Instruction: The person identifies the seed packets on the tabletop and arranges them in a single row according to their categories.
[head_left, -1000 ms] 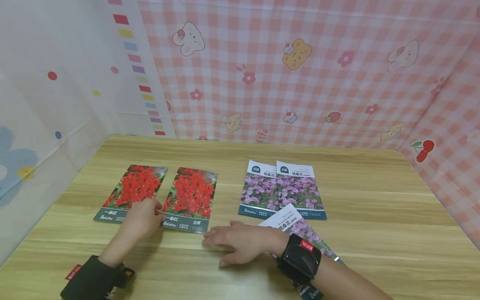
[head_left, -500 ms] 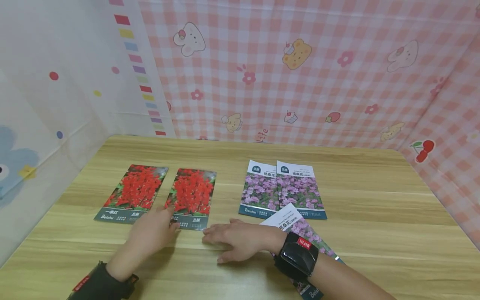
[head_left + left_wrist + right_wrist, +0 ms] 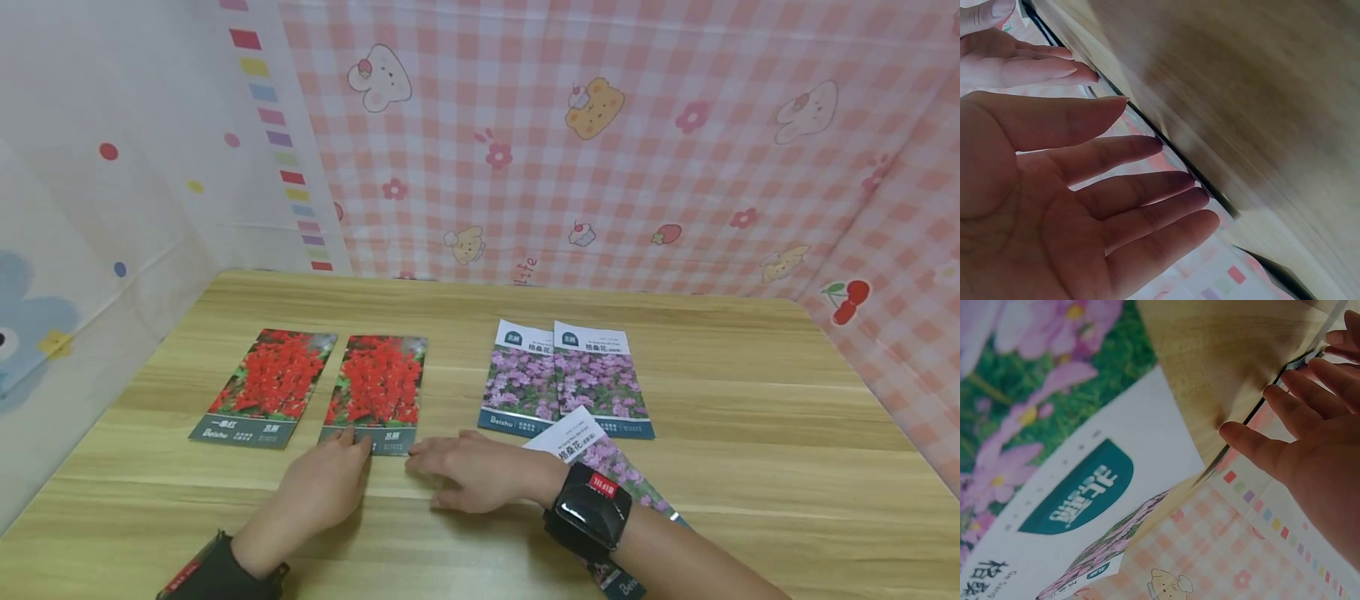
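Two seed packets with red flowers lie face up on the left half of the table in the head view. My left hand (image 3: 324,483) touches the lower edge of the nearer-to-middle red-flower packet (image 3: 378,383); in the left wrist view its fingers (image 3: 1147,190) look straight, with nothing gripped. At that packet's lower right corner rest the fingertips of my right hand (image 3: 476,471), fingers extended. The other red-flower packet (image 3: 270,375) lies apart to the left. Under my right wrist is a tilted purple-flower packet (image 3: 611,458), partly hidden by the forearm.
Two more purple-flower packets, a left one (image 3: 517,379) and a right one (image 3: 600,383), overlap behind the tilted packet. The wooden table (image 3: 750,400) is backed by a pink checked cloth (image 3: 637,192). A white cloth (image 3: 150,208) hangs on the left.
My left hand has moved right along the lower edges of the red-flower packets. The packet it touches has turned straighter and shifted slightly away. My right hand has stayed nearly in place.
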